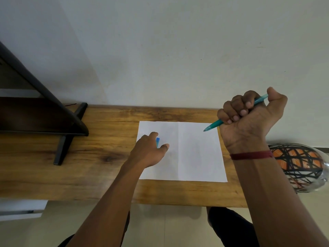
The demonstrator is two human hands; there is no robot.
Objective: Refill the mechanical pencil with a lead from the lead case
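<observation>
My right hand [249, 118] is raised above the table's right side, fist closed around a teal mechanical pencil [213, 125]. The pencil's tip points down-left over the white paper [195, 154], and its top end sticks out by my thumb. My left hand [147, 152] rests on the paper's left part, thumb and fingers around a small blue lead case [158, 141]. Most of the case is hidden behind my fingers, so I cannot tell whether it is lifted or lying on the paper.
The wooden table [89, 166] stands against a pale wall. A dark shelf stand [67, 129] occupies the table's left end. A patterned orange and black round object [299, 166] sits past the table's right edge. My legs show below the front edge.
</observation>
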